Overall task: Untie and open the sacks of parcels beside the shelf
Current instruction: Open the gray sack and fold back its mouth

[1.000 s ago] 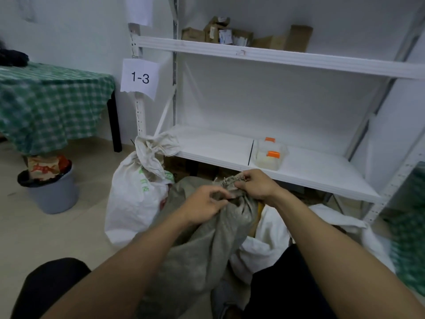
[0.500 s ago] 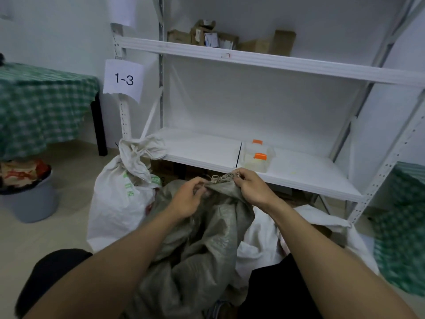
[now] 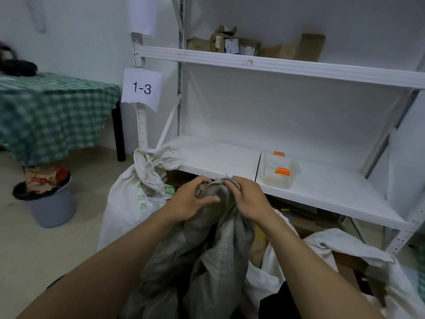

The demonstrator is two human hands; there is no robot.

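A grey woven sack [image 3: 207, 256] stands in front of me, its neck bunched and bound with frayed string. My left hand [image 3: 190, 200] grips the left side of the neck. My right hand [image 3: 247, 199] pinches the string and cloth at the top on the right. A white sack [image 3: 128, 203] with green print, its neck knotted shut, leans to the left against the shelf post. Another white sack [image 3: 333, 254] lies slack and open low on the right, cardboard showing inside.
A white metal shelf [image 3: 322, 194] stands right behind the sacks, with a clear orange-lidded container [image 3: 279, 173] on its lower board and cardboard parcels [image 3: 232, 43] above. A paper label "1-3" [image 3: 141, 88] hangs on the post. A grey bin [image 3: 49, 203] and green-checked table [image 3: 53, 111] stand left.
My hands spread apart along the grey sack's neck half a second ago, then came back together at its top. The view has swung slightly right and back.
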